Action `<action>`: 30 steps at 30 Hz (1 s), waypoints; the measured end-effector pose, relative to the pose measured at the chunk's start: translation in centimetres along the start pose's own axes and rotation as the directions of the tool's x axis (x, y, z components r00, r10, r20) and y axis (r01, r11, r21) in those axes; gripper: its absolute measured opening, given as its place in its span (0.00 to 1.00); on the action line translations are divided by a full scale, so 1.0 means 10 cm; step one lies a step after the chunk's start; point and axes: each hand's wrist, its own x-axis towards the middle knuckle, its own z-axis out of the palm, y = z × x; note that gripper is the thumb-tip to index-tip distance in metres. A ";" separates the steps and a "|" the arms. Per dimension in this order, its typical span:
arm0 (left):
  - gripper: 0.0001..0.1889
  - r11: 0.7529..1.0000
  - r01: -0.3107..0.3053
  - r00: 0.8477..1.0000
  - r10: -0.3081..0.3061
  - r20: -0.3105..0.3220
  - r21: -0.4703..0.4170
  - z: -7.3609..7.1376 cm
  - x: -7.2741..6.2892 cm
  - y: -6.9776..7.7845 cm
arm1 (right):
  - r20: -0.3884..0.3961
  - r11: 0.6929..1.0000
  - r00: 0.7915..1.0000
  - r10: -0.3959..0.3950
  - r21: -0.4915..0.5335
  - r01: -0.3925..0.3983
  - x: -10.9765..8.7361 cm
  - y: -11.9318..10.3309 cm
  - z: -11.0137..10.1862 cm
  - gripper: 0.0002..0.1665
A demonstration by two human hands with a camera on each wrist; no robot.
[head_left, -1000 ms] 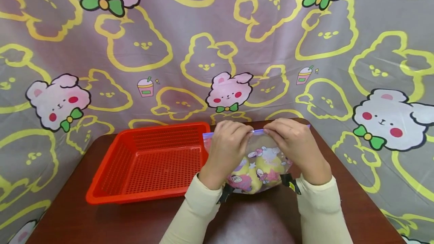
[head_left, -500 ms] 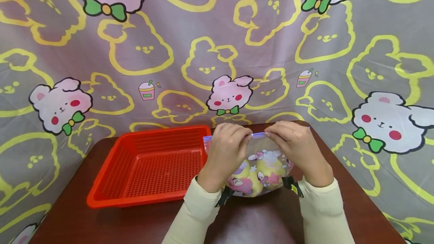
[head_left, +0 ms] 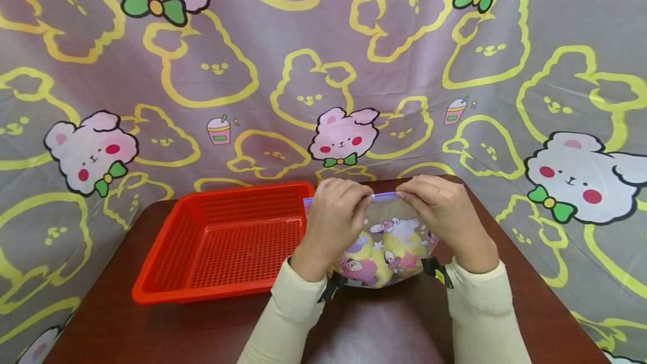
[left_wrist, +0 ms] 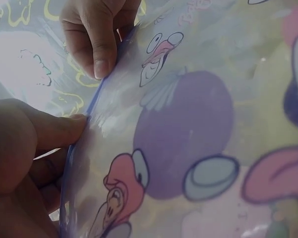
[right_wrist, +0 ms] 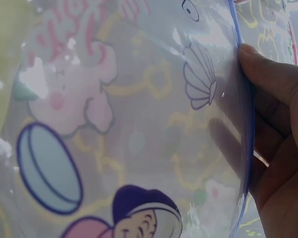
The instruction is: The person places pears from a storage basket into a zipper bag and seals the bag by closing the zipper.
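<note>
A clear zip-top bag (head_left: 374,265) printed with cartoon figures, shells and stars is held upright over the table, its purple zip strip (head_left: 385,196) along the top. Several rounded yellow things (head_left: 404,243) show through its lower part. With thumb and fingers, my left hand (head_left: 333,223) pinches the strip left of its middle. My right hand (head_left: 447,212) pinches the same strip a short gap to the right. In the left wrist view both thumbs lie against the strip's near side. The right wrist view has the right thumb (right_wrist: 268,69) at the purple edge, fingers behind the film.
A red plastic basket (head_left: 217,291) with perforated walls and floor stands on the dark brown table (head_left: 374,330), just left of the bag. Behind the table hangs a grey cloth (head_left: 283,32) with rabbit prints and yellow outlines.
Both hands keep their pinch on the zip strip, and the gap between their fingertips has grown slightly. The head view has shifted a little up and down; the basket stays in place.
</note>
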 end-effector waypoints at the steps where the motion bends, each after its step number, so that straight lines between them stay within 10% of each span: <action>1: 0.03 1.000 0.000 1.000 0.000 -0.001 -0.001 0.00 0.00 0.00 | 0.000 1.000 1.000 0.002 0.002 -0.002 0.00 0.00 0.00 0.10; 30: 0.03 1.000 0.026 1.000 -0.026 0.014 0.011 -0.11 -0.03 -0.05 | 0.011 0.999 0.999 0.039 -0.006 -0.039 -0.02 -0.01 -0.02 0.11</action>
